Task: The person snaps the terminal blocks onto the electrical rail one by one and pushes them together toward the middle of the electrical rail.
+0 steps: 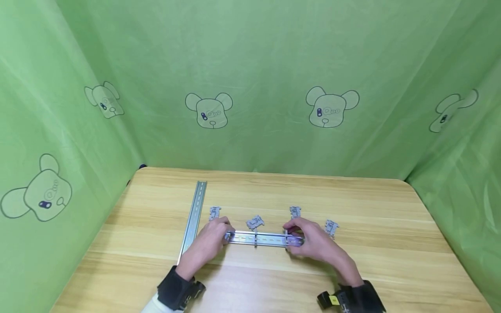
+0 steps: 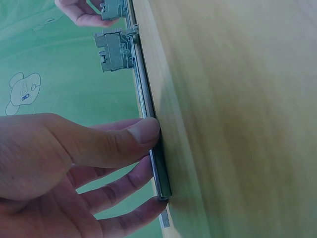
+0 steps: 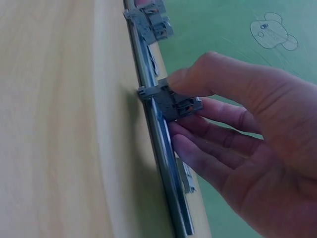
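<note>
A silver metal rail (image 1: 270, 239) lies crosswise on the wooden table (image 1: 391, 261). My left hand (image 1: 225, 235) pinches its left end, the thumb (image 2: 146, 133) on one edge and the fingers (image 2: 143, 171) on the other. My right hand (image 1: 291, 233) pinches a grey terminal block (image 3: 174, 103) seated on the rail (image 3: 166, 168) near its right end. A second grey block (image 1: 255, 239) sits mid-rail between the hands; it also shows as the block (image 2: 115, 49) in the left wrist view and the block (image 3: 151, 22) in the right wrist view.
A second metal rail (image 1: 193, 219) lies lengthwise left of my left hand. Several loose grey blocks (image 1: 255, 222) lie just beyond the held rail, one at the right (image 1: 331, 227). Green cloth walls close in the table's back and sides.
</note>
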Demonstrator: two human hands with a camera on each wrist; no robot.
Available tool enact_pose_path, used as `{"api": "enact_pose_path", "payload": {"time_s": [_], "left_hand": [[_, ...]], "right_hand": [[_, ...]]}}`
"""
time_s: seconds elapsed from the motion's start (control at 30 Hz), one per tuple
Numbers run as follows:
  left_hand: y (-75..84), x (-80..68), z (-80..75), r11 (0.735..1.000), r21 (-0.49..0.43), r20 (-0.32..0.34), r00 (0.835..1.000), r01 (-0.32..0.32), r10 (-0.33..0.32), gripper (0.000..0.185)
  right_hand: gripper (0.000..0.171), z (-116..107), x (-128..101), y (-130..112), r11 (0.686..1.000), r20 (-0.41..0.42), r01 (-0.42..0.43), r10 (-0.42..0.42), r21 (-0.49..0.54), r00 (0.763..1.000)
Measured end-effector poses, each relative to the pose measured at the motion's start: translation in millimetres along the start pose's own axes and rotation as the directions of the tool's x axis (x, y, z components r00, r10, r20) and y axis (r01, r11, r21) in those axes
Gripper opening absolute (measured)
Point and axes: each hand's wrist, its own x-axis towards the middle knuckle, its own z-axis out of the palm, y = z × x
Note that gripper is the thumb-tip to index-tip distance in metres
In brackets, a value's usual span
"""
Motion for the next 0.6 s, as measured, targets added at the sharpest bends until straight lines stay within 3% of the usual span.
{"api": "enact_pose_path", "payload": {"time_s": [0.27, 0.6], "left_hand": [[2.7, -0.6, -2.1, 1.000, 0.000, 0.000, 1.000, 0.002, -0.002, 0.033], [0.7, 0.5, -0.2, 1.000, 0.010, 0.002, 1.000, -0.003, 0.003, 0.033]], "right_hand": [[0.054, 15, 11, -5, 0.998, -0.028, 0.062, -0.062, 0.024, 0.998], [0.055, 32, 23, -18, 0.997, -0.064, 0.074, -0.074, 0.002, 0.995]]}}
